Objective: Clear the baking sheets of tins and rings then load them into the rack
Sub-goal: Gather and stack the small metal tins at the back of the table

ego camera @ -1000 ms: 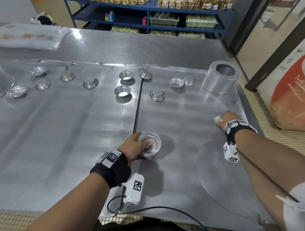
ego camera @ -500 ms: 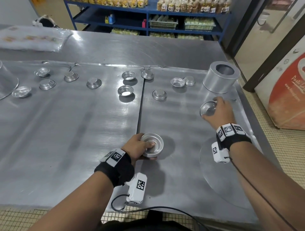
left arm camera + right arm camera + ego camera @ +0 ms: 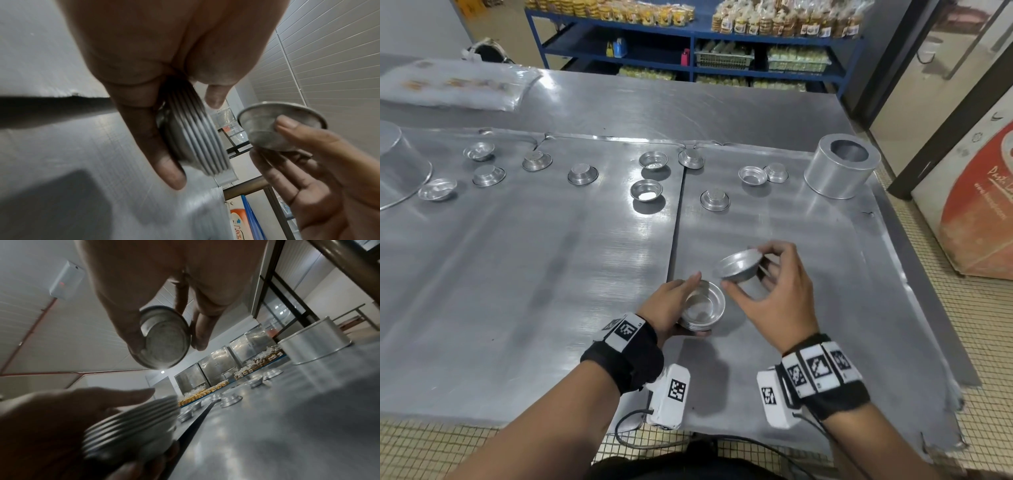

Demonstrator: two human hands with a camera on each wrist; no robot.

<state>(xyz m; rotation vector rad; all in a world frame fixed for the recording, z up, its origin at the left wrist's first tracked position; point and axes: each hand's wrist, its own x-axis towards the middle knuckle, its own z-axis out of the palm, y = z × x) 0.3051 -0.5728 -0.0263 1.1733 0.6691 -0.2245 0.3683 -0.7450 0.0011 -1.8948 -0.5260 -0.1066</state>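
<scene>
My left hand grips a nested stack of small metal tins just above the right baking sheet; the stack shows several rims in the left wrist view. My right hand pinches a single tin by its rim, tilted, a little above and to the right of the stack. The same tin hangs between thumb and fingers in the right wrist view, over the stack. Several loose tins lie along the far part of both sheets.
A tall metal ring stands at the right sheet's far corner. A second sheet lies to the left, with a clear dome at its left edge. Blue shelves of packaged goods stand behind the table.
My right hand picked a tin up near the tall ring and carried it back toward me, to just above the stack. My left hand has kept the stack in nearly the same place.
</scene>
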